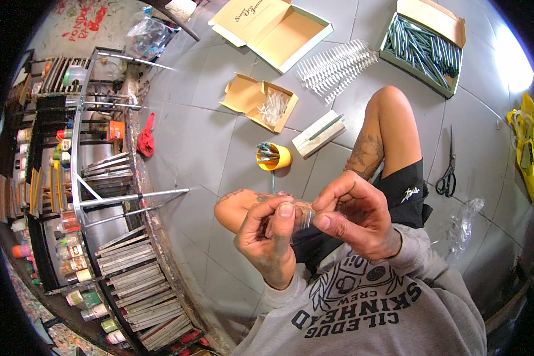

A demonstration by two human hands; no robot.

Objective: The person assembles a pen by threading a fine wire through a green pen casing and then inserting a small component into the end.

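My left hand (269,234) and my right hand (357,221) meet above my lap. Each pinches one side of a small clear plastic piece (304,217); its exact kind is too faint to tell. Beyond my hands stands a yellow cup (285,156) holding several dark green sticks. A thin bluish stick (273,181) shows between the cup and my left hand; I cannot tell whether it is held. One green pen-like stick (324,127) lies on a white box (329,143). Left of that, an opened brown carton (241,95) contains small clear plastic pieces (273,107).
Clear plastic pieces (337,68) lie in rows on the tiled floor. Behind are an open, shallow box (302,39) and a box full of green sticks (424,50). Black scissors (447,175) and crumpled plastic (466,222) lie right. A metal-framed rack (77,178) with paint jars runs along the left.
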